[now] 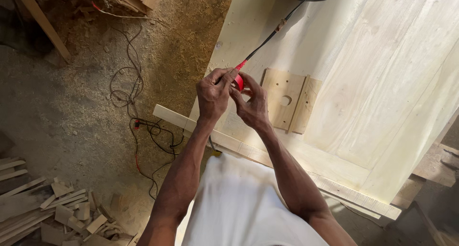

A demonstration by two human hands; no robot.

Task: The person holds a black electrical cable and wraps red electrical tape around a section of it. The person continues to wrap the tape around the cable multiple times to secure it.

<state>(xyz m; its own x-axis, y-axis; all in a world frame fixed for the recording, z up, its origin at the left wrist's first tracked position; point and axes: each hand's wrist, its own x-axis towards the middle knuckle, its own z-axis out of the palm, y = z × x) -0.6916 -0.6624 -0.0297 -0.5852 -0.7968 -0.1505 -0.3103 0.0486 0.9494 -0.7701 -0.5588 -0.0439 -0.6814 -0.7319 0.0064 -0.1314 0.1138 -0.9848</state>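
Directly below me, my left hand [213, 94] and right hand [250, 105] meet over a pale wooden door panel [382, 83] lying flat. Between their pinched fingertips sits a small roll of red tape [239, 82], mostly hidden. My left fingers seem closed on the thin black cable [267, 39], whose red-wrapped stretch emerges just above my knuckles.

Wide bare door panel [382, 83] at right of frame: open passage. Centre, a small plywood block [287, 100] lies flat beside both hands [234, 95]. A black cable [272, 35] crosses upper centre. Lower left, offcuts [52, 207] and loose wires [138, 126] clutter the floor [57, 107].
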